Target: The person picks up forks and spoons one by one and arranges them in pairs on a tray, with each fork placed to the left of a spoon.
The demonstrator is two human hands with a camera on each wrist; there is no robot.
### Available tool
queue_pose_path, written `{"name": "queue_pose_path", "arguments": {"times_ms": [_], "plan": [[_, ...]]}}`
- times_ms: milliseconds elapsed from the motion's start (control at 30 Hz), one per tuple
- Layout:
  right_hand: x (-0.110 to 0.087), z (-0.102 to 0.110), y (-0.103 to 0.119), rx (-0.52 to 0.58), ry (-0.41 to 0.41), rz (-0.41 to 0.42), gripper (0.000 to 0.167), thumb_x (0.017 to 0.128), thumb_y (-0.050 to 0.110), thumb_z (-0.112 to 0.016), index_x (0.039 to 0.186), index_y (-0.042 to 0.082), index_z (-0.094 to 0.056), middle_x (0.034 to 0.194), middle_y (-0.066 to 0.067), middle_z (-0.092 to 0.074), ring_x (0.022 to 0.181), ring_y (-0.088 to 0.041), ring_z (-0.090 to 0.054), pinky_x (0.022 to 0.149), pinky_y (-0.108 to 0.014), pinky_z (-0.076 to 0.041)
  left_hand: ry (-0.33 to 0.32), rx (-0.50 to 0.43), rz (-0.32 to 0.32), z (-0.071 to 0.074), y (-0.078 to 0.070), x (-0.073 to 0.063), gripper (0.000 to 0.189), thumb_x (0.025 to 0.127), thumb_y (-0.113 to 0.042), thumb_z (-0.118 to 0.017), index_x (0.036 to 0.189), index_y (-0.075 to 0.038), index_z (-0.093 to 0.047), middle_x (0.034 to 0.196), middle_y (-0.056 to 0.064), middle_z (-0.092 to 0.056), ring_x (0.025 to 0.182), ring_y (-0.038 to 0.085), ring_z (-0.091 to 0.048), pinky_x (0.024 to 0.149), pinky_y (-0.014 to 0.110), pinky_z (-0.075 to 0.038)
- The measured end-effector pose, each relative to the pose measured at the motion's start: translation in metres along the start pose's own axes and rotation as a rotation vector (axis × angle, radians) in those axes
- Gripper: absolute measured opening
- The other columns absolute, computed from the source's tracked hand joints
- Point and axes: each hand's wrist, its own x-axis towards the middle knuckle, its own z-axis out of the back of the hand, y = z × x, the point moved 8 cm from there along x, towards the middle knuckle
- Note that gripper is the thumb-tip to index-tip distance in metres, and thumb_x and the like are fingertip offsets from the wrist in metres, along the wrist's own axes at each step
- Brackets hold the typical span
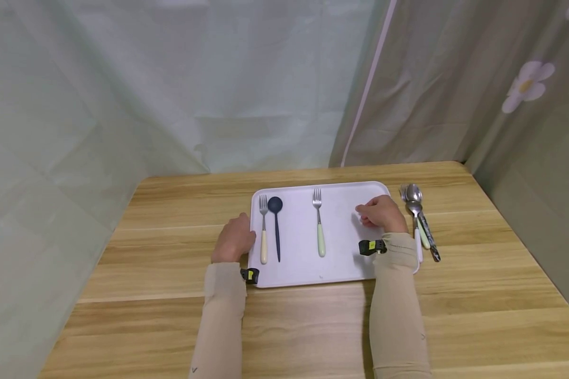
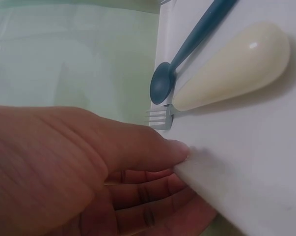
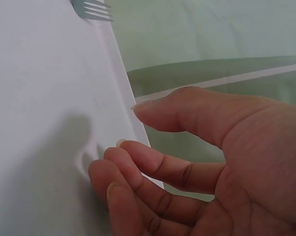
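Observation:
A white tray (image 1: 294, 263) lies on the table. On it are a fork with a cream handle (image 1: 264, 245), a dark blue spoon (image 1: 275, 204) beside it, and a fork with a light green handle (image 1: 321, 239) near the middle. My left hand (image 1: 234, 239) holds the tray's left edge, thumb (image 2: 172, 151) over the rim and fingers beneath it in the left wrist view. Over the tray's right part is my right hand (image 1: 383, 213), holding nothing. Its fingers (image 3: 133, 169) bend loosely, with a gap to the thumb, and cast a shadow on the tray.
Right of the tray, several pieces of cutlery lie in an overlapping pile: metal spoons (image 1: 414, 193), a fork (image 1: 403, 190), a white handle (image 1: 418, 245), a green one and a dark patterned one (image 1: 432, 245). Curtains (image 1: 265, 105) hang behind the wooden table (image 1: 170, 252).

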Motion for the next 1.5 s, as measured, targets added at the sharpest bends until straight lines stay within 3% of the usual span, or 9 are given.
{"name": "queue_pose_path", "arguments": {"times_ms": [367, 633, 967, 1233, 1500], "plan": [[-0.001, 0.008, -0.008, 0.021, -0.025, -0.004, 0.035, 0.099, 0.029, -0.062, 0.109, -0.005, -0.064, 0.080, 0.000, -0.070, 0.067, -0.006, -0.065, 0.068, -0.024, -0.050, 0.001, -0.013, 0.015, 0.000, 0.000, -0.001, 0.035, 0.105, -0.014, -0.049, 0.133, 0.007, -0.048, 0.104, 0.021, -0.061, 0.084, 0.028, -0.064, 0.066, 0.030, -0.053], [-0.001, 0.010, -0.016, 0.021, -0.033, -0.057, 0.035, 0.099, 0.030, -0.062, 0.111, -0.003, -0.064, 0.084, -0.004, -0.067, 0.072, -0.011, -0.064, 0.069, -0.027, -0.050, 0.005, -0.009, 0.016, -0.001, 0.000, 0.000, 0.038, 0.105, -0.013, -0.048, 0.136, 0.008, -0.047, 0.106, 0.022, -0.062, 0.085, 0.028, -0.064, 0.067, 0.031, -0.054], [-0.002, 0.018, -0.021, 0.035, -0.051, -0.033, 0.037, 0.099, 0.028, -0.061, 0.113, -0.006, -0.063, 0.083, -0.003, -0.069, 0.070, -0.009, -0.064, 0.067, -0.025, -0.051, -0.005, -0.014, 0.002, -0.002, 0.000, 0.002, 0.037, 0.104, -0.013, -0.049, 0.134, 0.008, -0.048, 0.106, 0.022, -0.062, 0.085, 0.028, -0.064, 0.068, 0.032, -0.055], [-0.006, 0.029, -0.023, -0.047, -0.088, -0.026, 0.041, 0.098, 0.033, -0.061, 0.110, -0.005, -0.069, 0.083, -0.003, -0.067, 0.072, -0.012, -0.056, 0.067, -0.028, -0.044, -0.008, -0.035, -0.001, -0.002, -0.002, 0.001, 0.035, 0.104, -0.014, -0.050, 0.132, 0.007, -0.050, 0.103, 0.022, -0.062, 0.082, 0.028, -0.065, 0.066, 0.032, -0.056], [-0.010, 0.039, -0.030, -0.090, -0.137, -0.079, 0.040, 0.097, 0.035, -0.061, 0.107, -0.002, -0.070, 0.074, 0.000, -0.062, 0.074, -0.015, -0.054, 0.065, -0.031, -0.042, -0.007, -0.050, -0.009, -0.003, -0.002, 0.001, 0.033, 0.104, -0.014, -0.050, 0.131, 0.006, -0.050, 0.101, 0.021, -0.062, 0.081, 0.027, -0.065, 0.064, 0.031, -0.056]]}}
